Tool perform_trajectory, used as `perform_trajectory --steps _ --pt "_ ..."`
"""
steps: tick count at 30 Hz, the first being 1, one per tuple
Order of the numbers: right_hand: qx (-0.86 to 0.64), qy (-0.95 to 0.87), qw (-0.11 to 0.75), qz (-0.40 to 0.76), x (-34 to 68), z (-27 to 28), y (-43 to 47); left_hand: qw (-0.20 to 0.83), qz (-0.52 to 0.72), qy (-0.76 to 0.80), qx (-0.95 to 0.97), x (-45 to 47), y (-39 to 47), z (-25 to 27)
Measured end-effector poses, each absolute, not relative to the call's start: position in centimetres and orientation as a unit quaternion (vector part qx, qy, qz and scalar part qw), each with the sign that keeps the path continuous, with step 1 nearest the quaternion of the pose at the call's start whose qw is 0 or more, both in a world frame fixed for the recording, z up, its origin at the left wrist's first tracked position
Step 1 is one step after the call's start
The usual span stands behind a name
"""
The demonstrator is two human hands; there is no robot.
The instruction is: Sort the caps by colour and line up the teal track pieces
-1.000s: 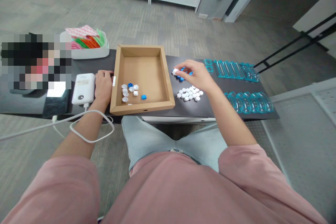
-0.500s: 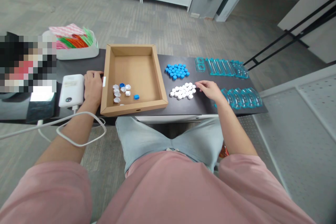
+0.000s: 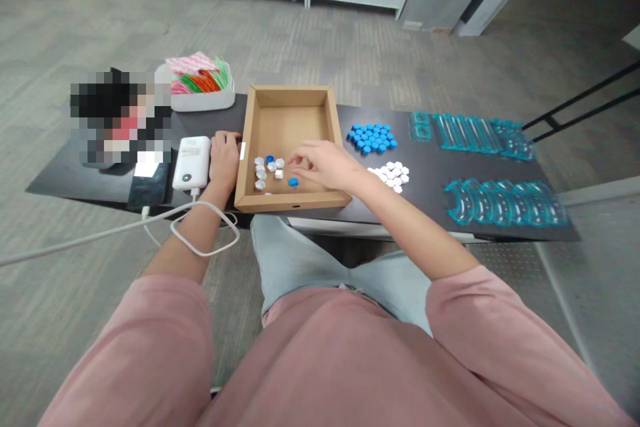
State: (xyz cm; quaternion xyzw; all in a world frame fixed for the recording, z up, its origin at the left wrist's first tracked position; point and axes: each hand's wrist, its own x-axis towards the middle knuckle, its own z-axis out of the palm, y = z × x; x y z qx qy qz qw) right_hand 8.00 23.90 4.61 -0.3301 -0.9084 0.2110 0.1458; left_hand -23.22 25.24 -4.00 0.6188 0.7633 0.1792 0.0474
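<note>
My right hand (image 3: pixel 325 161) hangs over the right part of the cardboard box (image 3: pixel 341 197), its thumb and fingers apart with nothing visible between them. Under and left of its fingertips, several white hexagonal pieces (image 3: pixel 260 173) lie in the box's near left part. A blue piece (image 3: pixel 270 159) is among them, and another blue piece (image 3: pixel 293 182) lies by itself near my thumb. My left hand (image 3: pixel 225 157) rests flat on the table against the box's left wall, fingers stretched forward. Right of the box, my forearm partly covers a pile of white hexagonal pieces (image 3: pixel 395 173).
Blue hexagonal pieces (image 3: pixel 373 138) lie behind the white pile. Clear teal plastic parts stand in rows, straight ones (image 3: pixel 467 133) behind curved ones (image 3: pixel 505 201). A white power bank (image 3: pixel 192 163) with a cable (image 3: pixel 150 219) and a basket of coloured strips (image 3: pixel 203 101) are at left.
My right hand has moved left from the white pile to over the box. The whole view has shifted, so the table sits further right. My left hand stays beside the box.
</note>
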Motion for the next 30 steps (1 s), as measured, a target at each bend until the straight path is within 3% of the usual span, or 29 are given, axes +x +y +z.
perform_trajectory --steps 4,7,15,19,26,30 --pt "-0.325 -0.93 0.037 0.167 1.4 3.1 24.5 0.036 0.165 0.764 0.623 -23.2 25.2 -4.1" --pt "-0.323 -0.931 0.023 0.168 0.6 2.4 24.8 0.047 0.175 0.759 0.626 -23.1 25.1 -3.9" --pt "-0.343 -0.84 0.343 0.244 15.2 4.2 22.7 0.088 0.172 0.762 0.618 -22.9 24.9 -3.1" --pt "-0.47 -0.751 0.418 0.201 24.7 2.4 17.7 0.081 0.17 0.762 0.619 -23.2 25.2 -3.4" --pt "-0.537 -0.778 0.314 0.095 28.7 -5.1 11.9 0.057 0.157 0.769 0.616 -23.6 25.7 -3.9" --pt "-0.572 -0.762 0.304 0.022 28.2 -7.0 12.4 0.051 0.148 0.771 0.617 -23.4 25.7 -3.7"
